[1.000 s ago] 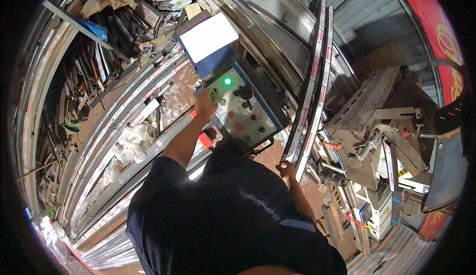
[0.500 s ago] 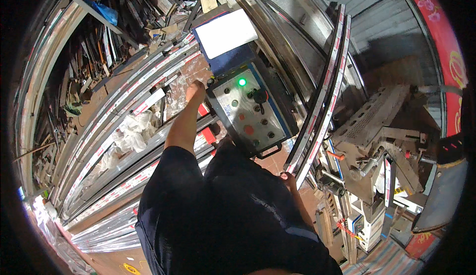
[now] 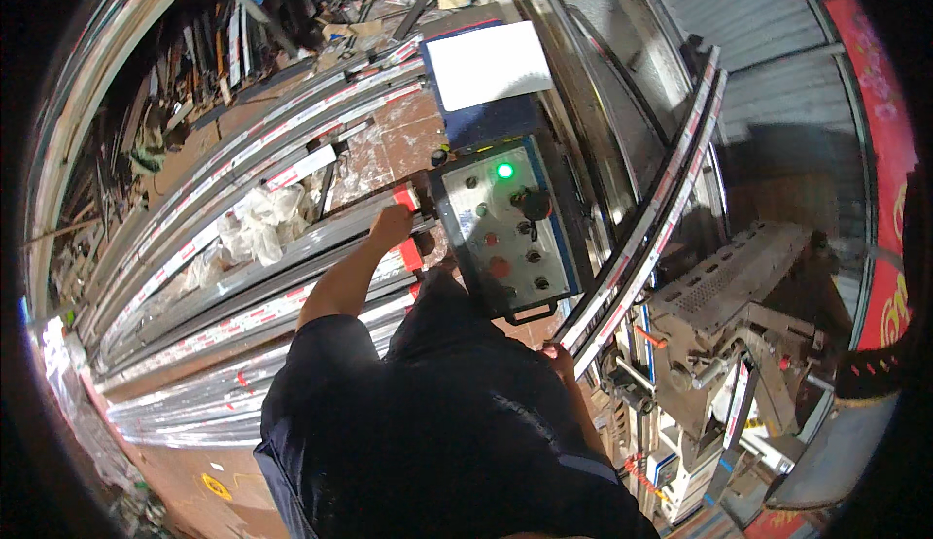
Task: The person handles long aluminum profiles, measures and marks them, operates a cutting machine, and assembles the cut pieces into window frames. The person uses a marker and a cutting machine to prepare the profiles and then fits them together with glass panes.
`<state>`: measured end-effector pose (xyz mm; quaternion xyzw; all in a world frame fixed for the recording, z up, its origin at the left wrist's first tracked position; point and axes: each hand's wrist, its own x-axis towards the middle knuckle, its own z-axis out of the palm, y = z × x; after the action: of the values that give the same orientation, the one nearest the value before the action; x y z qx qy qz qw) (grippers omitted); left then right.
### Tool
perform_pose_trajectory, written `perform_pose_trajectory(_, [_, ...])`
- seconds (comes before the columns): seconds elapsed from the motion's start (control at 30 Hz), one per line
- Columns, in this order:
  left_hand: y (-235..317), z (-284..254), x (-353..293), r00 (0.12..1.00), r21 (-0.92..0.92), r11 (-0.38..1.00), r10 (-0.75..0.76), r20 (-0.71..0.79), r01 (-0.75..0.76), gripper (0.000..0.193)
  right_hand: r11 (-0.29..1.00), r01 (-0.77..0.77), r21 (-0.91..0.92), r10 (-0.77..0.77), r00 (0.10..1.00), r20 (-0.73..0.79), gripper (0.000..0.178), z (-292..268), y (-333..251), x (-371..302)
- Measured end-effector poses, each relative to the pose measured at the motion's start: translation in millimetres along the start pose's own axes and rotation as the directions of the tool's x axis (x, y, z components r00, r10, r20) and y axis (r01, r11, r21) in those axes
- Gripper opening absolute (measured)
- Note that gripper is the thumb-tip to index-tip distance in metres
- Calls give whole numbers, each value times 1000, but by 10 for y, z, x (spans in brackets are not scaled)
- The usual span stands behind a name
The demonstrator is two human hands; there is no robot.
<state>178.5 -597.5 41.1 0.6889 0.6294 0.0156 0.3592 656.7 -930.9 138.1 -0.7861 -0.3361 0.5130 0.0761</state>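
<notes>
The control panel [image 3: 505, 228] stands straight ahead of the person, with a flat sheet [image 3: 489, 63] lying on the machine top behind it. Long metal profiles [image 3: 243, 277] lie stacked to the left; the left hand [image 3: 392, 225] rests at the panel's left edge. A curved metal strip [image 3: 641, 238] runs along the panel's right, the right hand [image 3: 558, 354] on its near end.

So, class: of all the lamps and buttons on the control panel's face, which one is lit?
The round green lamp at the top edge of the control panel. It glows bright green; the red buttons and dark knobs below it show no light.
</notes>
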Motion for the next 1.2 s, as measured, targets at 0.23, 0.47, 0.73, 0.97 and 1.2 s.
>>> perform_pose_trajectory(0.23, [424,-837,692,917,-62,951,273,-290,-303,21,991,119,-54,-117,993,24,45,-263,-335,142])
perform_pose_trajectory(0.47, [540,-969,1179,858,444,751,507,87,-489,21,983,144,-115,-151,987,-60,47,-398,-762,181])
perform_pose_trajectory(0.73, [590,-1062,1322,800,644,561,584,138,-520,9,988,68,-141,-69,998,0,51,-202,-676,90])
perform_pose_trajectory(0.97, [853,-1152,1349,826,653,558,528,197,-512,20,1000,3,2,-3,1000,30,54,-166,-254,52])
perform_pose_trajectory(1.2, [849,-1305,1140,871,249,850,490,-43,-465,21,999,17,-27,-19,996,-92,54,-148,-306,-50])
